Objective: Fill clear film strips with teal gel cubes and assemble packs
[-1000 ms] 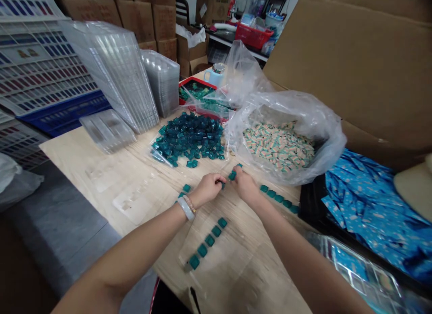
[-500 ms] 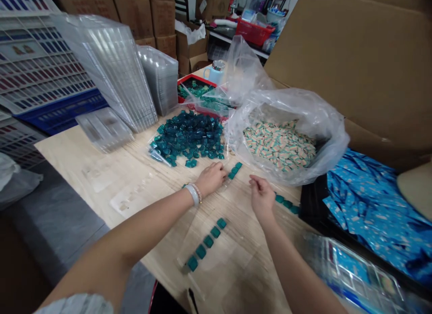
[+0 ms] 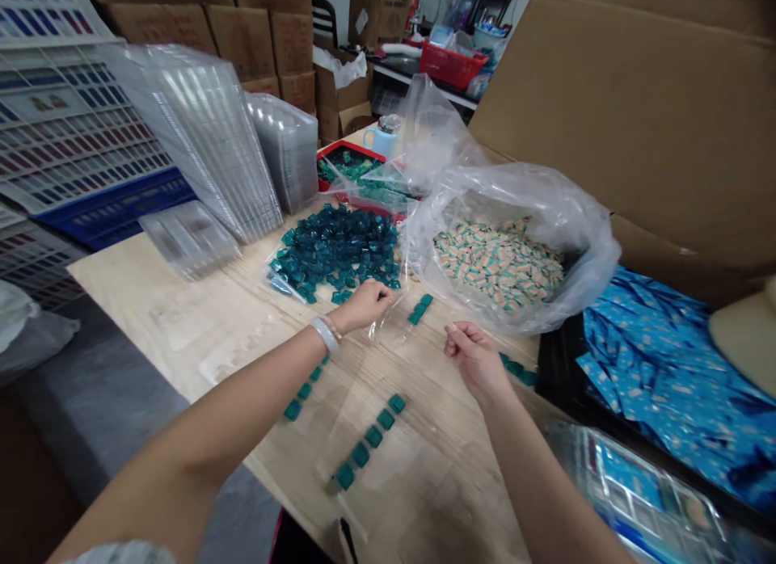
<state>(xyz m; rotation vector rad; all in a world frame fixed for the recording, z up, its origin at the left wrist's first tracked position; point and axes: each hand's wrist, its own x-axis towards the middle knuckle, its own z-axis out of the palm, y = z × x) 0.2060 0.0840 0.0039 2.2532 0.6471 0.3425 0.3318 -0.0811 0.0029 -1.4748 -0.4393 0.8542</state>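
My left hand [image 3: 362, 304] is just in front of a heap of dark teal translucent pieces [image 3: 339, 245], its fingertips pinched together. Whatever is between them is too small to make out. Over the table to the right, my right hand [image 3: 473, 350] is closed too, thumb against fingers, its grip hidden. Between the hands lies a short row of teal pieces [image 3: 419, 309] in a clear plastic tray [image 3: 391, 328]. A longer row of teal pieces [image 3: 373, 437] runs nearer to me, and another row [image 3: 305, 390] shows beside my left forearm. More pieces [image 3: 518, 370] lie past my right wrist.
A clear bag [image 3: 597, 249] holds many striped peach-and-green pieces [image 3: 500, 257]. Behind the heap are a red tray [image 3: 324, 149] and a light blue mug [image 3: 381, 137]. Stacked clear plastic trays [image 3: 206, 136] stand at left. Blue printed wrappers [image 3: 655, 330] fill the right side.
My left hand has moved left and slightly away from the short row, towards the heap, uncovering the row beside its forearm. My right hand has shifted only slightly.
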